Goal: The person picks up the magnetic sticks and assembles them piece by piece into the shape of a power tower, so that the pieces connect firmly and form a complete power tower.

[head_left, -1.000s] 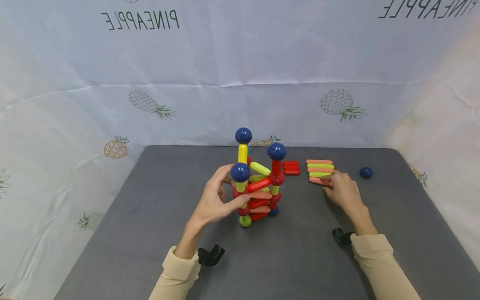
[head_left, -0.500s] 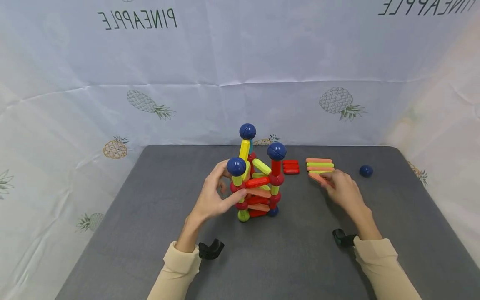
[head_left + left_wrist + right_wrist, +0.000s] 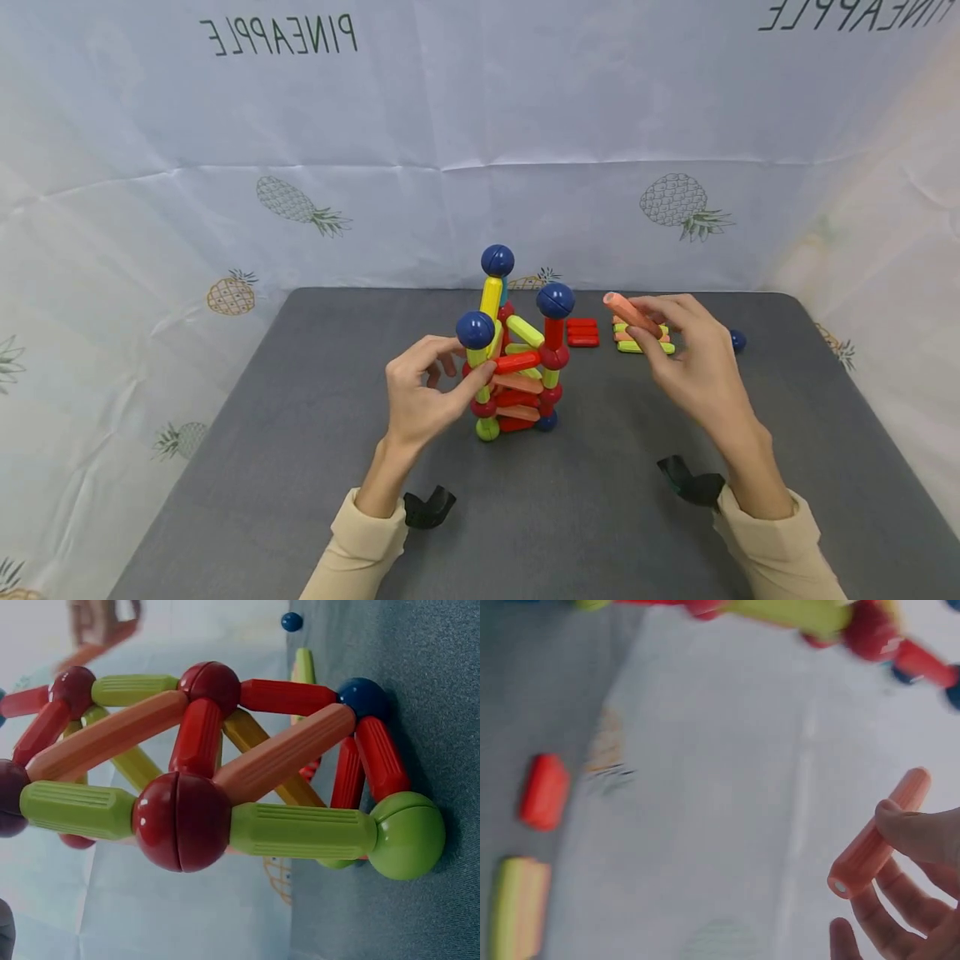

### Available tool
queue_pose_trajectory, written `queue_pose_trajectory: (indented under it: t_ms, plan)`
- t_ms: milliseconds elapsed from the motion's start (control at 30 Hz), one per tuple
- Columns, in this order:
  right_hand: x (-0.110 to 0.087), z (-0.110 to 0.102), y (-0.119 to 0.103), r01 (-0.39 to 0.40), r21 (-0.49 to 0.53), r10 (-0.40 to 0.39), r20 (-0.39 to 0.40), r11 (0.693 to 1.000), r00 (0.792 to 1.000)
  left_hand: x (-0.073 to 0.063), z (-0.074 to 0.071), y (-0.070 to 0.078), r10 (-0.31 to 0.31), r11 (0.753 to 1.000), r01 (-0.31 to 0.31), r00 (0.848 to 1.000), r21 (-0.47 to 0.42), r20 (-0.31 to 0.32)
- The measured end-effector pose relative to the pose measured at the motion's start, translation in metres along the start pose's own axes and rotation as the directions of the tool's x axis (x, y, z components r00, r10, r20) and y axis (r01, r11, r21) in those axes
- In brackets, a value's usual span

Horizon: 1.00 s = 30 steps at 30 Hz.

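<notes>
A tower of magnetic rods and balls (image 3: 517, 359) stands upright on the table, with blue balls on top and red, yellow-green and orange rods below. My left hand (image 3: 423, 392) holds its front left column near the upper red ball, thumb in front and fingers behind. Close up in the left wrist view, the tower's rods and red balls (image 3: 182, 822) fill the frame, while only a bit of that hand shows. Above the table to the right, my right hand (image 3: 697, 358) pinches an orange magnetic rod (image 3: 877, 836) between thumb and fingers, tilted and apart from the tower.
Several yellow-green and orange rods (image 3: 647, 347) lie in a row beneath the right hand. Short red rods (image 3: 582, 332) lie behind the tower's right side. A loose blue ball (image 3: 738, 341) is partly hidden by the right hand. Pineapple-print cloth (image 3: 465, 208) hangs behind the table.
My right hand has lifted an orange rod from the near end of the row. The tower's left side has shifted slightly backward with my left hand still on it.
</notes>
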State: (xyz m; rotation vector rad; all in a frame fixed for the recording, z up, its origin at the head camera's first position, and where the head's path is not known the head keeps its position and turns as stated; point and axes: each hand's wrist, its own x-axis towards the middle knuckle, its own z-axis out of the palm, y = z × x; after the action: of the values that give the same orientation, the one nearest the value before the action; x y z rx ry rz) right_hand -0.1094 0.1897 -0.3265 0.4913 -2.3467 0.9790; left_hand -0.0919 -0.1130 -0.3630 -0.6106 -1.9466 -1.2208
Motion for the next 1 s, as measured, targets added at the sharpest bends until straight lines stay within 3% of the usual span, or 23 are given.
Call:
queue_pose_trajectory:
  t_ms: [133, 233, 400, 533, 733, 1000]
  plan:
    - [0.001, -0.011, -0.032, 0.069, 0.063, -0.063, -0.1, 0.996, 0.993, 0.001, 0.001, 0.002, 0.007, 1.0, -0.007, 1.0, -0.004, -0.011]
    - [0.002, -0.016, -0.053, 0.152, 0.124, -0.136, -0.131, 0.981, 0.982, 0.001, 0.001, 0.003, 0.012, 1.0, -0.012, 1.0, -0.003, -0.016]
    - [0.005, -0.007, -0.077, 0.284, 0.184, -0.273, -0.081, 0.941, 0.958, 0.001, 0.001, 0.003, 0.022, 1.0, -0.022, 1.0, -0.005, -0.02]
    - [0.006, 0.011, -0.086, 0.337, 0.183, -0.339, -0.024, 0.923, 0.941, 0.002, 0.0, 0.002, 0.039, 0.999, -0.039, 0.999, -0.011, -0.016]
    - [0.005, 0.03, -0.087, 0.35, 0.1, -0.354, 0.026, 0.932, 0.935, 0.001, 0.0, 0.001, 0.05, 0.998, -0.051, 0.999, -0.036, -0.015]
    - [0.002, 0.037, -0.088, 0.33, -0.034, -0.328, 0.047, 0.944, 0.944, 0.001, -0.001, 0.002, 0.014, 0.998, -0.015, 1.0, -0.057, -0.012]
